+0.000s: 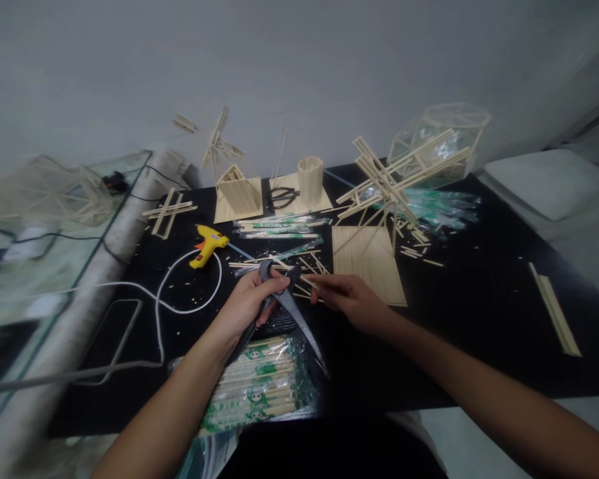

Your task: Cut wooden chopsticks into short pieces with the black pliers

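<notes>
My left hand [252, 299] is wrapped around a pair of grey scissors [302, 322], whose long blades point down and toward the right. In my right hand [347, 299] is a thin wooden stick [307, 282], pinched between the fingers. The stick runs up and left past the scissors; whether metal touches it I cannot tell. Behind both hands, loose wooden sticks [252, 265] and wrapped chopsticks [279, 226] lie on the black tabletop [459, 319]. Below my left hand is a stack of chopsticks in clear and green wrappers [257, 379].
A yellow glue gun [208, 245] lies left with its white cord looped. Behind are stick-built windmill blades [379, 176], a flat stick panel [369, 266], a round stick holder [310, 183], an angular stick box [238, 189] and black-handled scissors [283, 195]. Short sticks [554, 309] lie right.
</notes>
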`<state>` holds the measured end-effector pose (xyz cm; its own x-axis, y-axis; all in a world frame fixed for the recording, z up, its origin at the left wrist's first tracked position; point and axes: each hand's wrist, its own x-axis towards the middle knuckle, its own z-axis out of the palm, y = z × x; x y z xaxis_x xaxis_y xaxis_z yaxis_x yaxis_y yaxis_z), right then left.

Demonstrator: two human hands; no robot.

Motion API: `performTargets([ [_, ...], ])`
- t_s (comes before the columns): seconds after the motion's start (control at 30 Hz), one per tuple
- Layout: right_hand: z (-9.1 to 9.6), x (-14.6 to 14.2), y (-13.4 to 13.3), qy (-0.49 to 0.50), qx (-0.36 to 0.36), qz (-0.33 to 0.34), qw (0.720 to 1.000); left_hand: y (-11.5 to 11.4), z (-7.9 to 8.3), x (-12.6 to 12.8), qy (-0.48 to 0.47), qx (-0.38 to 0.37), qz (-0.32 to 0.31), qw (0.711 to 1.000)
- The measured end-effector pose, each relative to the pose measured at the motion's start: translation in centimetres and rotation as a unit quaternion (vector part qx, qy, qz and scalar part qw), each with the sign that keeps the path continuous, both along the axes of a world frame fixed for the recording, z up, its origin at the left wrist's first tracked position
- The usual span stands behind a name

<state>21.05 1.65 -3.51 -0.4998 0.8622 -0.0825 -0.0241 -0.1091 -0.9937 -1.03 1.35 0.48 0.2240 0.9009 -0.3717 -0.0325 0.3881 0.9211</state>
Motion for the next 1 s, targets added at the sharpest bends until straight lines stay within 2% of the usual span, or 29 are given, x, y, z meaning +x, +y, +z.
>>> performTargets([
  [0.5, 0.5, -0.3, -0.1, -0.003, -0.002, -0.014, 1.0, 0.2, 0.3, -0.3, 0.032, 0.005, 0.026, 0.999],
  [0.7, 1.0, 0.1, -0.2, -0.018, 0.005, -0.046, 0.999, 1.2, 0.4, -1.7, 0.028, 0.053, 0.073, 0.996],
  [0.83, 1.4, 0.1, -0.3, -0.029, 0.009, -0.05, 0.998, 1.1, 0.1, -1.7, 0.011, 0.054, 0.062, 0.997],
  [1.0, 0.9, 0.0, -0.1, -0.022, 0.002, -0.057, 0.998, 0.5, 0.3, -1.1, -0.007, 0.049, 0.053, 0.997],
])
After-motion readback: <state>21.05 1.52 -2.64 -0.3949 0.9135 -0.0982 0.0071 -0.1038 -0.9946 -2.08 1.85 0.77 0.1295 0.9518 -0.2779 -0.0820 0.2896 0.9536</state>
